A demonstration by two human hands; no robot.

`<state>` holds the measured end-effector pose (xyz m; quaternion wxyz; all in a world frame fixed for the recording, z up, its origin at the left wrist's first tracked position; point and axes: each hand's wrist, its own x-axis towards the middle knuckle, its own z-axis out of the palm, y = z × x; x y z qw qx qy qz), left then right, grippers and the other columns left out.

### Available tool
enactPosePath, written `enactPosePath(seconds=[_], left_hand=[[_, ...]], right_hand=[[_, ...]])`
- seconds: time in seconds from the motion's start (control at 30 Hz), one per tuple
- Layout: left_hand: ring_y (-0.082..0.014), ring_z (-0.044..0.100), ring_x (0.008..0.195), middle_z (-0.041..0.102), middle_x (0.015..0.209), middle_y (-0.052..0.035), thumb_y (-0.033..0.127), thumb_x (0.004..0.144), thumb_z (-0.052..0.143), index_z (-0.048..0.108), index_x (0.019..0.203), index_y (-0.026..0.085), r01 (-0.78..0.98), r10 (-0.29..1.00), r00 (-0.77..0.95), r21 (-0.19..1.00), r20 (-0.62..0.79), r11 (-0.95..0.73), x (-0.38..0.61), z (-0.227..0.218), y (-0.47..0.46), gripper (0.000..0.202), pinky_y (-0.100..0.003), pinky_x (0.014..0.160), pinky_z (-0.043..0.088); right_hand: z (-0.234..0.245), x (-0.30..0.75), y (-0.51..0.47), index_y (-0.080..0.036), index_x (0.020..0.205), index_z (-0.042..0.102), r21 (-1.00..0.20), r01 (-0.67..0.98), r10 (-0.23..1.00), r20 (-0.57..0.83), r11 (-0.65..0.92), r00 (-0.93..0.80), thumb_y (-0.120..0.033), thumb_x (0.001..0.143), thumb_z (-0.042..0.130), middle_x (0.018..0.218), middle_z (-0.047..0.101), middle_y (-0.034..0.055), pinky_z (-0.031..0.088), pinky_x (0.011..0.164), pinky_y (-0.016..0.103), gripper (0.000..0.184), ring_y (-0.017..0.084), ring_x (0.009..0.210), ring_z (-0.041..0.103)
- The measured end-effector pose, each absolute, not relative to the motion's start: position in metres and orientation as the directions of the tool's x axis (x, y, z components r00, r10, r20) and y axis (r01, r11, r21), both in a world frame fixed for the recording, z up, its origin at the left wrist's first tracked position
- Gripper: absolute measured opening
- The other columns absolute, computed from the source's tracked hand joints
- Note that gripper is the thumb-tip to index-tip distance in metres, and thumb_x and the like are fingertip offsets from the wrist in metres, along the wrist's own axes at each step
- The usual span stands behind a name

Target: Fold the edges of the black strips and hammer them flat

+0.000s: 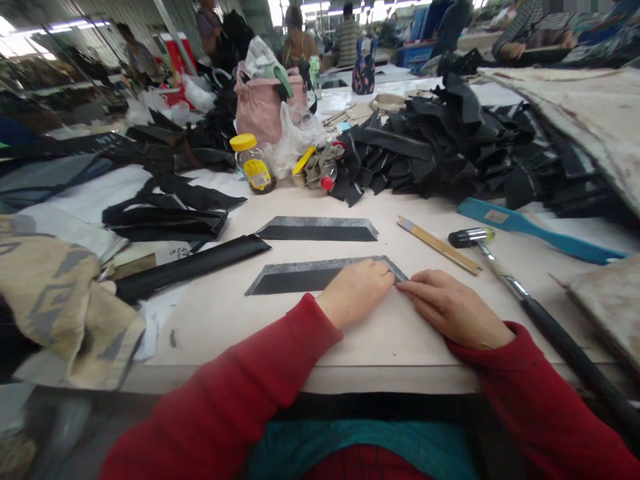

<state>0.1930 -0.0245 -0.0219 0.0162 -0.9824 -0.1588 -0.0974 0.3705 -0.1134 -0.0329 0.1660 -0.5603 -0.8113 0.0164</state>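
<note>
A black leather-like strip [295, 279] with grey rough edges and slanted ends lies flat on the pale tabletop in front of me. My left hand [361, 287] rests over its right part, with the fingers bent and pressed together at the far edge. At the strip's right tip, the closed fingers of my right hand [445, 303] grip the corner; the exact pinch is partly hidden. A second black strip [320, 232] of the same shape lies just beyond, touched by neither hand.
Right of my hands lie a folding ruler [439, 245], a hammer [505, 273] and a blue brush-like tool [540, 233]. Behind are a yellow-lidded jar [253, 165], a pink bag [260, 107] and heaped black pieces [430, 140]. A rolled black piece [195, 267] and patterned cloth [65, 300] lie left.
</note>
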Motion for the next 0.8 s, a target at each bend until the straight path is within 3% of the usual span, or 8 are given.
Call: enactPosePath(seconds=[0.17,0.63,0.8], left_hand=[[-0.0199,0.053,0.079,0.056,0.086,-0.0067,0.01,0.085,0.043,0.053,0.085,0.013,0.303,0.289,0.942,-0.061,0.174,-0.951,0.1943,-0.0197,-0.0308,0.01,-0.029,0.063,0.045],[-0.0202,0.053,0.08,0.056,0.086,-0.0061,0.01,0.085,0.042,0.053,0.085,0.012,0.33,0.32,0.926,-0.018,0.198,-0.944,0.1952,-0.0237,-0.0292,0.011,-0.03,0.066,0.045],[-0.0198,0.054,0.081,0.056,0.086,-0.0054,0.017,0.088,0.041,0.053,0.084,0.013,0.345,0.34,0.911,0.021,0.232,-0.938,0.1957,-0.0271,-0.0292,0.013,-0.03,0.07,0.046]], right_hand=[[-0.0325,0.369,-0.113,-0.015,0.104,0.063,-0.176,0.904,0.908,0.239,0.39,-0.345,-0.02,0.087,0.04,0.09,0.059,0.0103,0.046,0.072,0.034,0.029,0.021,0.082,0.054],[-0.0353,0.3669,-0.1131,-0.014,0.114,0.059,-0.14,0.921,0.918,0.221,0.363,-0.329,-0.019,0.087,0.04,0.09,0.058,0.0103,0.045,0.072,0.034,0.033,0.021,0.081,0.052],[-0.0353,0.3651,-0.1122,-0.014,0.114,0.058,-0.14,0.924,0.919,0.23,0.356,-0.319,-0.02,0.088,0.039,0.089,0.058,0.0102,0.045,0.072,0.034,0.033,0.021,0.08,0.053]])
